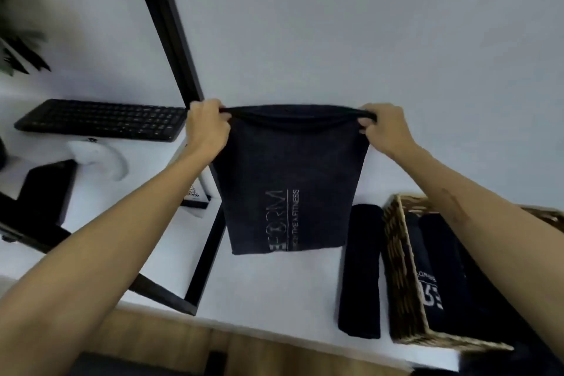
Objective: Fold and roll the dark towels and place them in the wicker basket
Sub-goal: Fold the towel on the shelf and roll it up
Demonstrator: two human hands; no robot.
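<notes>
A dark towel [290, 174] with pale printed lettering hangs doubled over in the air above the white table [274, 290]. My left hand [207, 128] grips its top left corner and my right hand [381, 128] grips its top right corner. The top edge is stretched between them. A rolled dark towel [361, 268] lies on the table just left of the wicker basket [399, 268]. Inside the basket lie rolled dark towels [439, 278], one showing white print. My right forearm crosses over the basket's far side.
A black keyboard [103, 119] lies at the back left, with a white curved object [97, 159] and a black flat item [45, 189] in front of it. A black metal frame [171, 27] slants across the left. The table's front edge meets wooden floor [244, 351].
</notes>
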